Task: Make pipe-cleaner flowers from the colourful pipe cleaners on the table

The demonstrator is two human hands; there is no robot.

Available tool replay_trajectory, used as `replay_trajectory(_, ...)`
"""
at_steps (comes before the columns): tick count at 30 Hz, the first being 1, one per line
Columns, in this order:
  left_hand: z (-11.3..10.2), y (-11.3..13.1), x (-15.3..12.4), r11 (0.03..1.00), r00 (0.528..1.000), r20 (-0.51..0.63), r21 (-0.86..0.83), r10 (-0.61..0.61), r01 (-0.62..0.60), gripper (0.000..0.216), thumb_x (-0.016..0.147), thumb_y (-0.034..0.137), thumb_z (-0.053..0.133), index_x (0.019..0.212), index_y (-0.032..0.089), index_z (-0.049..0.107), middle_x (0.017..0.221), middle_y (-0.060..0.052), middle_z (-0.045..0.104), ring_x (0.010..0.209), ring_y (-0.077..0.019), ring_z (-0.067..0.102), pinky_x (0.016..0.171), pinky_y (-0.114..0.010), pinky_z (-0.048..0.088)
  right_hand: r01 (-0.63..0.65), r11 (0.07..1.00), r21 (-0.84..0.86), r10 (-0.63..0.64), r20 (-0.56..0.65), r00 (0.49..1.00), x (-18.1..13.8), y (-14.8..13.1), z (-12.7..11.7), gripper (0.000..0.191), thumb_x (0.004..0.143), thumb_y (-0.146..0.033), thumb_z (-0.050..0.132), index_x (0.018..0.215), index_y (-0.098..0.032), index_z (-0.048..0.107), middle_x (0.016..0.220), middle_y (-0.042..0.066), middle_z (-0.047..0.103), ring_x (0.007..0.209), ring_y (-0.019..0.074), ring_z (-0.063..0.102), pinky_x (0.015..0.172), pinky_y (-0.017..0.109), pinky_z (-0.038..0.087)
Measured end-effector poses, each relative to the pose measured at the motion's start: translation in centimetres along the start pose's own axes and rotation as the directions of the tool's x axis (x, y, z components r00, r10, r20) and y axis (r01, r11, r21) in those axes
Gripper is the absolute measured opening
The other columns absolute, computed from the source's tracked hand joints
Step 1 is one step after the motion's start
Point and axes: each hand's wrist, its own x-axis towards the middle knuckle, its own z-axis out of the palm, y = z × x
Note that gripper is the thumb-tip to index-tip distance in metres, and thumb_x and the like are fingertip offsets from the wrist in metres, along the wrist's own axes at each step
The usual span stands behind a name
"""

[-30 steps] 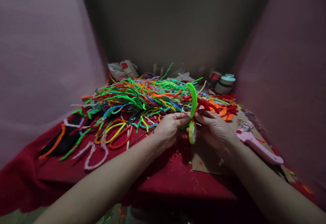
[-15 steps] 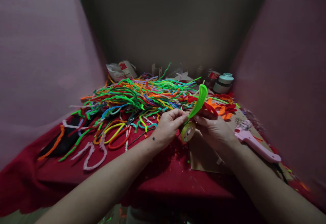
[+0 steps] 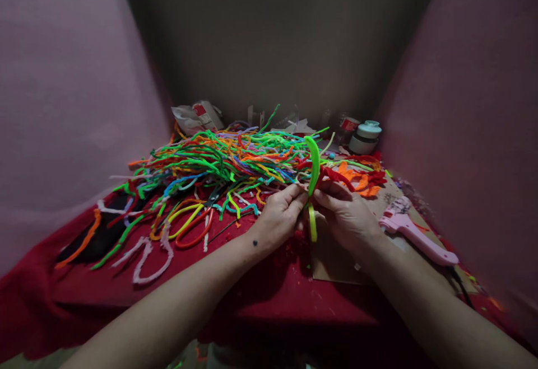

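Note:
My left hand (image 3: 282, 212) is closed, its thumb and fingertips pinched at the base of a bright green pipe-cleaner leaf (image 3: 313, 162). From the other side, my right hand (image 3: 347, 212) is closed at the same spot, with its thumb against the leaf's lower end. The leaf stands up between both hands, curving at its tip. Right below the fingertips hangs a narrow yellow-green roll of tape (image 3: 312, 223), seen edge-on. Red fuzzy petals (image 3: 336, 177) show just behind my right fingers; whether they join the leaf is hidden.
A big heap of coloured pipe cleaners (image 3: 227, 156) covers the back of the red cloth (image 3: 252, 296). Scissors (image 3: 193, 223) lie left of my hands. To the right are a pink glue gun (image 3: 416, 232) on cardboard (image 3: 336, 262), orange petals (image 3: 357, 180) and a lidded jar (image 3: 366, 136).
The green leaf has shifted left and turned more upright. The tape roll has swung from showing its flat face to edge-on. Both hands stay together, and the view has shifted slightly.

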Motion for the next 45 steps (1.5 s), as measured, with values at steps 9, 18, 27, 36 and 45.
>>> replay_trajectory(9,-0.6,0.3,0.3,0.986,0.999,-0.015,0.164,0.036,-0.033,0.018,0.082,0.025,0.05,0.069,0.015,0.057,0.057,0.004,0.046,0.055,-0.0074,0.04,0.055,-0.019,0.033,0.05,0.999,0.003,-0.05,0.086,0.995,0.2,0.3,-0.7,0.018,0.063,-0.016,0.073,0.078,-0.024,0.068,0.084,-0.001,0.072,0.085,0.0201,0.064,0.077,0.034,0.048)
replay_trajectory(18,-0.7,-0.5,0.7,0.917,0.964,0.216,-0.33,-0.158,0.224,0.026,0.079,0.037,0.055,0.068,0.014,0.055,0.056,0.002,0.049,0.045,-0.0081,0.044,0.045,-0.021,0.036,-0.02,1.0,0.015,0.019,0.053,0.998,-0.5,-0.1,0.3,0.021,0.059,-0.025,0.077,0.077,-0.022,0.067,0.077,0.0,0.071,0.073,0.0206,0.065,0.066,0.035,0.053)
replay_trajectory(27,-0.1,-0.7,0.4,0.82,0.945,0.193,-0.47,-0.266,0.326,0.025,0.078,0.035,0.055,0.066,0.014,0.046,0.051,0.005,0.039,0.037,-0.0017,0.025,0.039,-0.016,0.017,-0.061,0.997,0.046,0.059,0.053,0.997,-0.4,0.2,0.1,0.021,0.055,-0.019,0.078,0.073,-0.023,0.066,0.069,-0.002,0.068,0.065,0.0187,0.064,0.061,0.033,0.053)
replay_trajectory(36,-0.2,0.0,0.4,0.874,0.931,0.085,-0.322,-0.355,0.363,0.025,0.072,0.038,0.059,0.068,0.015,0.051,0.05,0.005,0.041,0.037,-0.0025,0.026,0.038,-0.017,0.016,0.057,0.997,-0.061,-0.049,0.124,0.991,-0.7,0.4,0.0,0.022,0.064,-0.026,0.072,0.086,-0.024,0.068,0.086,0.002,0.07,0.085,0.0233,0.063,0.075,0.038,0.05)
replay_trajectory(45,-0.2,0.5,-0.1,0.993,0.992,-0.045,-0.036,-0.115,0.114,0.014,0.081,0.031,0.05,0.079,0.017,0.049,0.059,0.006,0.042,0.047,-0.0059,0.035,0.046,-0.019,0.028,0.113,0.992,-0.046,-0.109,0.092,0.99,-0.1,0.7,-0.3,0.02,0.064,-0.03,0.073,0.082,-0.023,0.068,0.089,0.001,0.07,0.089,0.0216,0.06,0.078,0.035,0.048)
